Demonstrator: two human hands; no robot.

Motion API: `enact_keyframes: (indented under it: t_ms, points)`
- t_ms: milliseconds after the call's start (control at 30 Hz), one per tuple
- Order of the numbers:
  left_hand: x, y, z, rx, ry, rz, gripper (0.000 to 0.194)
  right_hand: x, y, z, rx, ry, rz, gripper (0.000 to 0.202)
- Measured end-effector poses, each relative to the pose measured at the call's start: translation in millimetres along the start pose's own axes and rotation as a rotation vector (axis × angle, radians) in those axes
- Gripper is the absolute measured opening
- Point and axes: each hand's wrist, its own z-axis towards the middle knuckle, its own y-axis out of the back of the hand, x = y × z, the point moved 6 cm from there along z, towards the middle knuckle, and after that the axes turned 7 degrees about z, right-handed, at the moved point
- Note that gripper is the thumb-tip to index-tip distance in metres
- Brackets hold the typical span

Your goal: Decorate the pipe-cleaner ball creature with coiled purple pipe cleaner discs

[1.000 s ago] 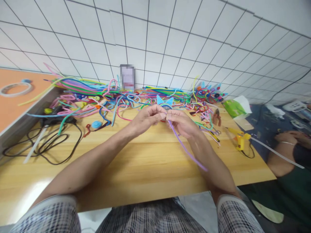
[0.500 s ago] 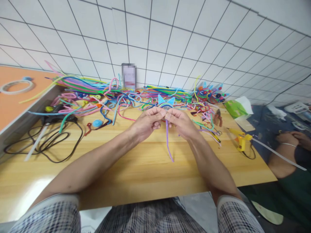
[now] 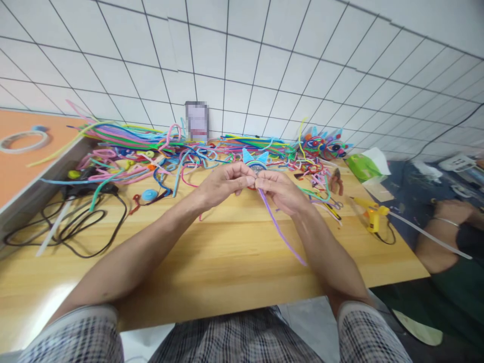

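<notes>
A white wall crossed by dark grid lines rises behind a pale wooden table. Light glares off its lower-left surface. An orange surface adjoins at left; pale floor shows below.

Front tabletop passable — purple strand midway, pipe cleaners crowd behind.

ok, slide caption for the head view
Over a wooden table, the left hand meets the right hand, which pinches a purple pipe cleaner; a glue gun sits to the right.
</notes>
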Motion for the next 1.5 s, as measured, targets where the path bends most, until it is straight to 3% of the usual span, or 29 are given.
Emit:
enact_keyframes:
  t_ms: [200, 400, 667, 933, 1067, 1267, 1400, 1500]
  points:
    - [-3, -1.6, -4, -0.033, -0.016, 0.066, 0.041, 1, -4, -1, 0.008, 0.021, 0.005, 0.046]
    - [12, -11.9, -6, -0.175, 0.015, -0.179, 0.05, -4, -5, 2, -0.021, 0.066, 0.028, 0.052]
    - [33, -29.0, -8, -0.24, 0.122, -0.497, 0.052, -13, -2, 8, -0.076, 0.061, 0.069, 0.053]
    - [5, -1.7, 2, 0.035, 0.008, -0.001, 0.043, -4, 2, 4, 0.025, -0.001, -0.004, 0.048]
    - [3, 1.0, 1, 0.01, -0.01, 0.057, 0.041, -5, 0, 3, 0.032, 0.002, -0.024, 0.045]
    - [20, -14.0, -4, -0.196, 0.056, -0.252, 0.05, -6, -2, 5, -0.018, 0.081, -0.012, 0.052]
    - [28, -29.0, -10, -0.225, 0.14, -0.521, 0.045, -11, -4, 6, -0.034, 0.092, 0.002, 0.051]
    - [29, -30.8, -11, -0.196, 0.187, -0.57, 0.042, -9, -3, 6, -0.034, 0.081, 0.014, 0.05]
